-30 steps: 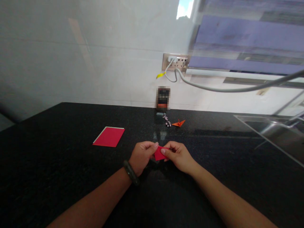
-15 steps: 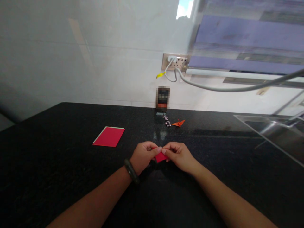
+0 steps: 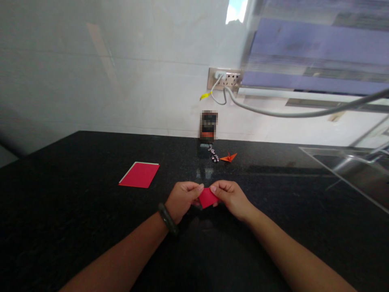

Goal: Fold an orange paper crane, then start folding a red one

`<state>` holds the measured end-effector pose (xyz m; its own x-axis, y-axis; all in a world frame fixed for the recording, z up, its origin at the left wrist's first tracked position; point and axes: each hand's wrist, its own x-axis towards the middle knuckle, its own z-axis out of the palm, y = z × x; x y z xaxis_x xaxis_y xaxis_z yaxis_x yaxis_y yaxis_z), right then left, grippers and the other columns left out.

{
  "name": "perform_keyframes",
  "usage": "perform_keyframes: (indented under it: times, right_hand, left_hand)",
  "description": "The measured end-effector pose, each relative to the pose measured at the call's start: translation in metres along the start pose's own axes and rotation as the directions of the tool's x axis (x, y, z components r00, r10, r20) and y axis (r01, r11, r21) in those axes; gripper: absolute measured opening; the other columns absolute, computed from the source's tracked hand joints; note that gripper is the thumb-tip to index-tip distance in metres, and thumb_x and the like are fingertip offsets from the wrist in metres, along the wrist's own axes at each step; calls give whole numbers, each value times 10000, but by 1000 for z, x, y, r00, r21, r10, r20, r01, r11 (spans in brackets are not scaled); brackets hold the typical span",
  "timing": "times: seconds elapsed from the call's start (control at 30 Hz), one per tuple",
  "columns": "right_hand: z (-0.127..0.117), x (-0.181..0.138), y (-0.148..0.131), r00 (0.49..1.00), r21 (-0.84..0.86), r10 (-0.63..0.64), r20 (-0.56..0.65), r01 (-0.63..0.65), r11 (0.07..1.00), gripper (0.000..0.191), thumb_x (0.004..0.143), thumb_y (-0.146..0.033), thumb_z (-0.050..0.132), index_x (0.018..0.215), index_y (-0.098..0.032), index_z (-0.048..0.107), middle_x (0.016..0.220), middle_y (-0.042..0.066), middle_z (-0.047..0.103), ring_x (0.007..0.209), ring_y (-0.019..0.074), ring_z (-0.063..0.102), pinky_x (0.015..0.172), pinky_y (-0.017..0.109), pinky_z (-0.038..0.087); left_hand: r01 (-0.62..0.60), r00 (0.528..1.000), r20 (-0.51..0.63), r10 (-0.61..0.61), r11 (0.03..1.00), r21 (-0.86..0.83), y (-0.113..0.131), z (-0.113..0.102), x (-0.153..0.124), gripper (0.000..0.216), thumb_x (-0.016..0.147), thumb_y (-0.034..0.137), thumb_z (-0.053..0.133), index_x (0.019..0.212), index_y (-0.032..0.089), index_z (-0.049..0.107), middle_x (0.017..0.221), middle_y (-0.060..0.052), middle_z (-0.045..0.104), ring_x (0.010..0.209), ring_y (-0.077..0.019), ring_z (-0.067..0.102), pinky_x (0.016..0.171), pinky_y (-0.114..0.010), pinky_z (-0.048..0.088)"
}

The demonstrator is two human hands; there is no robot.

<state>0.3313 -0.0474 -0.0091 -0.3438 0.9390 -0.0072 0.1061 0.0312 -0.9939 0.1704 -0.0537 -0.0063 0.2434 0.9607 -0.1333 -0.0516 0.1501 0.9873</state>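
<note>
A small folded piece of red paper (image 3: pixel 207 197) is pinched between both my hands just above the black counter (image 3: pixel 75 227). My left hand (image 3: pixel 182 199), with a dark bangle on the wrist, grips its left edge with curled fingers. My right hand (image 3: pixel 230 198) grips the right edge, thumb on top. A flat stack of red paper sheets (image 3: pixel 139 175) lies on the counter to the left of my hands.
A small orange folded paper crane (image 3: pixel 228 157) rests near the wall, beside a small dark upright object (image 3: pixel 209 126). A grey cable (image 3: pixel 273 111) runs from a wall socket (image 3: pixel 225 79). A steel sink (image 3: pixel 349 170) sits at the right.
My hands have shifted the folded red paper slightly between them; my fingers moved together and then a little apart, showing more of the paper now.
</note>
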Motion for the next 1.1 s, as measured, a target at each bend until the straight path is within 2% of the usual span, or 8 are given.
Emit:
perform_keyframes:
  times: [0.13, 0.2, 0.3, 0.43, 0.53, 0.77, 0.93, 1.1]
  right_hand:
    - [-4, 1, 2, 988, -249, -139, -60, 120, 961, 242, 805, -328, 469, 675, -152, 571, 539, -17, 517, 478, 95, 460, 471, 215, 366]
    - [-6, 1, 1, 971, -386, -238, -15, 214, 897, 210, 815, -273, 467, 707, -157, 604, 610, 2, 559, 551, 108, 498, 528, 224, 390]
    - [-8, 0, -2, 939, -472, -335, 80, 332, 817, 196, 829, -231, 458, 783, -173, 640, 691, 19, 595, 643, 125, 540, 608, 242, 415]
    - [-10, -1, -1, 863, -538, -504, -13, 419, 732, 241, 814, -124, 422, 965, -183, 599, 820, 48, 559, 765, 149, 535, 690, 285, 434]
    - [-12, -2, -1, 803, -591, -596, 8, 484, 645, 328, 736, -36, 438, 997, -187, 564, 919, 68, 481, 859, 167, 498, 722, 306, 443]
    - [-12, -2, 2, 752, -658, -644, 138, 556, 508, 248, 758, -83, 505, 931, -229, 608, 1096, 67, 406, 873, 155, 483, 774, 335, 443]
    - [-13, -2, 2, 755, -650, -633, 172, 570, 503, 202, 768, -136, 549, 926, -235, 627, 1084, 62, 435, 920, 168, 476, 787, 335, 449]
    - [-8, -2, 2, 777, -615, -627, 59, 523, 590, 136, 793, -171, 520, 827, -213, 645, 1016, 64, 482, 897, 172, 510, 786, 342, 451]
  left_hand:
    - [97, 995, 30, -98, 995, 8, 2, 0, 2, 360, 737, 446, 520, 680, 110, 634, 581, -46, 652, 533, -118, 585, 519, -216, 417]
    - [109, 992, 53, -113, 991, 80, 2, 1, 1, 317, 716, 413, 562, 702, 107, 642, 595, -52, 662, 550, -120, 597, 516, -205, 412]
    - [127, 982, 125, -143, 984, 128, 1, 2, 0, 250, 672, 352, 630, 701, 105, 651, 595, -50, 668, 548, -115, 605, 502, -186, 403]
    - [183, 981, 84, -178, 982, -56, 0, -1, 1, 239, 696, 336, 618, 733, 102, 648, 618, -57, 678, 544, -113, 621, 496, -175, 414]
    - [200, 980, 37, -197, 953, -228, 1, -4, 3, 222, 709, 312, 615, 790, 106, 634, 680, -69, 690, 599, -134, 645, 513, -186, 439]
    - [216, 976, 57, -209, 931, -294, 1, -3, 2, 185, 727, 263, 607, 826, 109, 628, 726, -78, 695, 641, -140, 652, 540, -193, 453]
    - [187, 982, 82, -172, 949, -253, -1, -3, 2, 250, 723, 334, 607, 823, 108, 642, 723, -79, 694, 632, -126, 640, 562, -192, 443]
    - [168, 985, 80, -155, 964, -205, -2, -1, 0, 289, 707, 376, 615, 825, 114, 639, 781, -85, 695, 704, -145, 644, 597, -207, 439]
